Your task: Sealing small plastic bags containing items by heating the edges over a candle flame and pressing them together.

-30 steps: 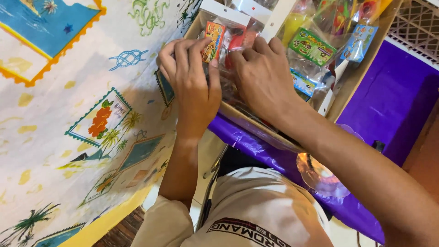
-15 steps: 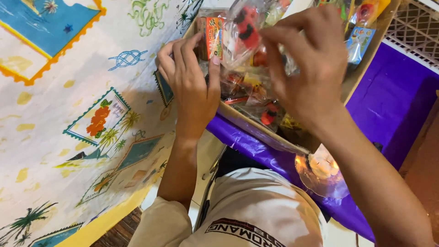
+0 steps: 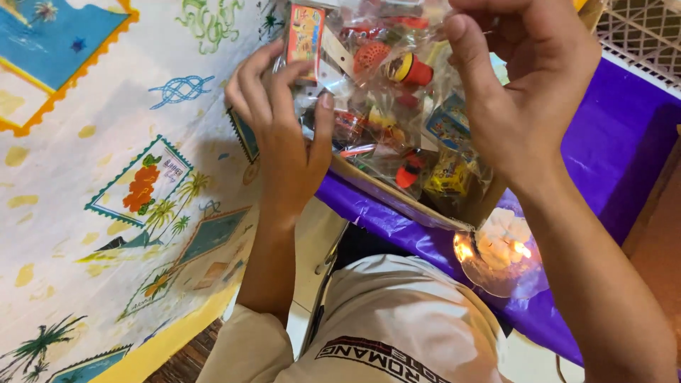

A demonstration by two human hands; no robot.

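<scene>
left hand (image 3: 284, 135) gripping orange packet (image 3: 305, 39) at 11 o'clock | right hand (image 3: 525, 92) pinching clear toy bag (image 3: 397, 64) at 1 o'clock | both over box (image 3: 397, 195)

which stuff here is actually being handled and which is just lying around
In hand:
- left hand, gripping an orange toy packet
- right hand, lifting a clear bag of small toys
- cardboard box they come from

Lying about:
- printed cloth
- purple sheet
- clear plastic wrap below the box

clear toy packets (image 3: 397, 78), orange card packet (image 3: 305, 39)
</scene>
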